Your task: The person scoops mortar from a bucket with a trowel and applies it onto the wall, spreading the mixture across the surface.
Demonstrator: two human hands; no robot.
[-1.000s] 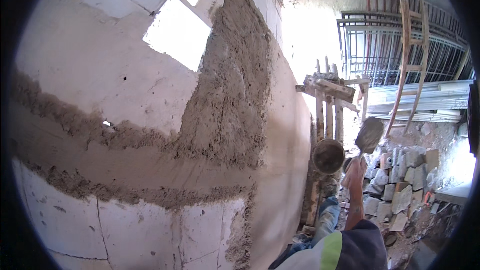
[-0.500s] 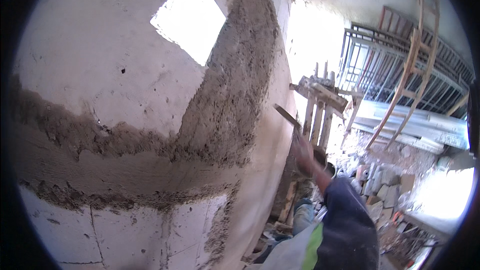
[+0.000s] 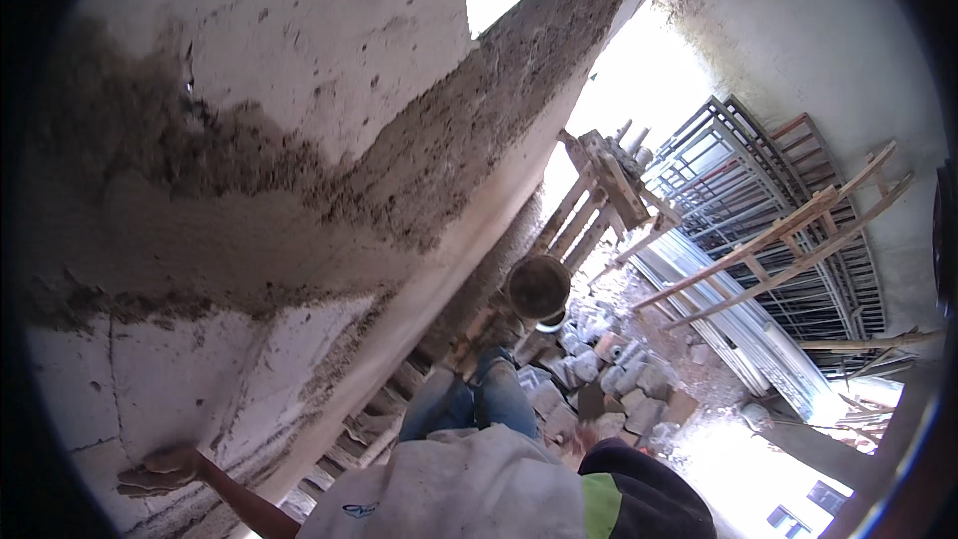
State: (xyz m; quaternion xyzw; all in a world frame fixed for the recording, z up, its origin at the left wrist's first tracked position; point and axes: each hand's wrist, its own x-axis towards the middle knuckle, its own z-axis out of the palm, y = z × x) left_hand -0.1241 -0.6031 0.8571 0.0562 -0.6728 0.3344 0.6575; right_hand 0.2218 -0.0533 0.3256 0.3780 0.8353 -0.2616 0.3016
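Observation:
My left hand [image 3: 165, 471] is stretched out at the lower left, fingers extended and lying against the white block wall [image 3: 170, 379]. It holds nothing that I can see. My right hand [image 3: 579, 436] is low by my side, beside my dark sleeve. It is blurred and partly hidden, so its fingers and anything in them cannot be made out. Wet grey-brown mortar [image 3: 210, 240] spreads across the wall in a wide band, and a rougher strip climbs diagonally towards the bright window opening. Beyond my knees stands a round bucket [image 3: 539, 287], its inside dark.
I stand on wooden planks [image 3: 374, 434] along the wall. Ahead is a wooden trestle [image 3: 614, 180]. Broken blocks and rubble [image 3: 619, 389] lie below on the right. Further right, a wooden ladder [image 3: 778, 240] leans by stacked metal grilles [image 3: 738, 180] and long pale profiles [image 3: 718, 309].
My right hand has dropped from beside the wall, where it held up a flat tool, to near my body. My left hand has come into view against the wall. The view has tilted down.

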